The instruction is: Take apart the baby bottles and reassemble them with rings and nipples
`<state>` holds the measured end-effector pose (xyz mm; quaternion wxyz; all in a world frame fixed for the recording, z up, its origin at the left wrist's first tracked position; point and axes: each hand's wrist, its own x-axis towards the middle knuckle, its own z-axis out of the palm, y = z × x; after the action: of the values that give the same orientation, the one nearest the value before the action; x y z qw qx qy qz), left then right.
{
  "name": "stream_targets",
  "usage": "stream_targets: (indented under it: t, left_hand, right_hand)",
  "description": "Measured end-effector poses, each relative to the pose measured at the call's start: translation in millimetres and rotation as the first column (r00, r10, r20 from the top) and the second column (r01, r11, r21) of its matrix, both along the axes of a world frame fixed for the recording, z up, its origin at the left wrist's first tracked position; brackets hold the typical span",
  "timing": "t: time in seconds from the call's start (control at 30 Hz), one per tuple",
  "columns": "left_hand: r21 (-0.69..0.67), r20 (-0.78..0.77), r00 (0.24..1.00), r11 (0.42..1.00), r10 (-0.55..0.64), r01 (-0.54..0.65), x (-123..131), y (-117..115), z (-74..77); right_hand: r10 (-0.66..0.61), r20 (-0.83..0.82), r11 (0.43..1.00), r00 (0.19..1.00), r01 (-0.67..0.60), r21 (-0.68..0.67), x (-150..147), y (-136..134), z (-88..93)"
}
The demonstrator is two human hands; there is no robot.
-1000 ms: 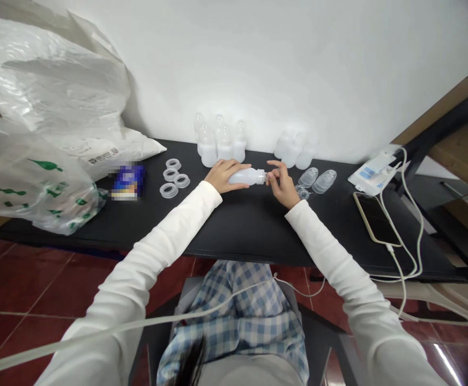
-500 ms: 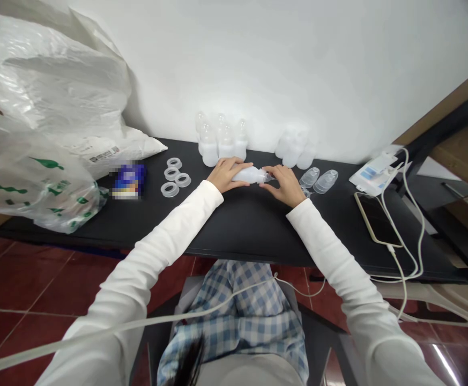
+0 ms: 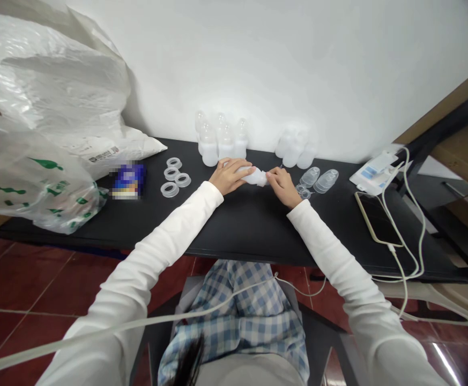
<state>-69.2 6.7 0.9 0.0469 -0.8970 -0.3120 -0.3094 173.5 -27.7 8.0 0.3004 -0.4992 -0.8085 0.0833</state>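
Note:
My left hand (image 3: 228, 175) is wrapped round the body of a small translucent white bottle (image 3: 253, 176) that lies on its side just above the black table (image 3: 237, 225). My right hand (image 3: 282, 185) is closed on the bottle's neck end, fingers pinched around the mouth; whatever small part they hold there is hidden. Right of that hand lie clear dome caps (image 3: 318, 179) and small clear nipple pieces (image 3: 303, 191).
Finished bottles (image 3: 220, 141) and bare bottles (image 3: 296, 146) stand against the wall. Several clear rings (image 3: 173, 177) and a blue packet (image 3: 128, 180) lie left. Big plastic bags (image 3: 36, 134) fill the left end. A phone (image 3: 376, 218), cables and a white box (image 3: 372, 172) lie right.
The right hand has closed in from an open pinch beside the bottle's neck onto the mouth itself. The bottle has tilted slightly, its neck end lower and nearer. The left hand kept its grip.

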Motion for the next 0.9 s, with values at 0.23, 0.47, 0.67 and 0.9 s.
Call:
stream_targets:
  t: [0.23, 0.47, 0.67, 0.9]
  left_hand:
    - [-0.065, 0.026, 0.998, 0.997, 0.050, -0.049, 0.9, -2.0, 1.0]
    - [-0.043, 0.021, 0.998, 0.998, 0.053, -0.052, 7.7, -6.1, -1.6]
    - [-0.003, 0.016, 0.996, 0.996, 0.088, -0.088, 13.9, -10.5, -2.2]
    - [-0.017, 0.042, 0.993, 0.994, 0.109, -0.109, 9.4, -4.9, -1.5]
  right_hand:
    - [0.059, 0.099, 0.988, 0.993, -0.072, 0.134, 2.4, -4.3, 6.2]
    - [0.061, 0.118, 0.980, 0.991, -0.082, 0.181, 7.4, -5.9, 15.4]
    - [0.078, 0.083, 0.984, 0.993, -0.090, 0.157, 11.8, -4.3, 19.2]
    - [-0.056, 0.147, 0.982, 0.988, 0.027, 0.189, 29.7, -2.6, 30.1]
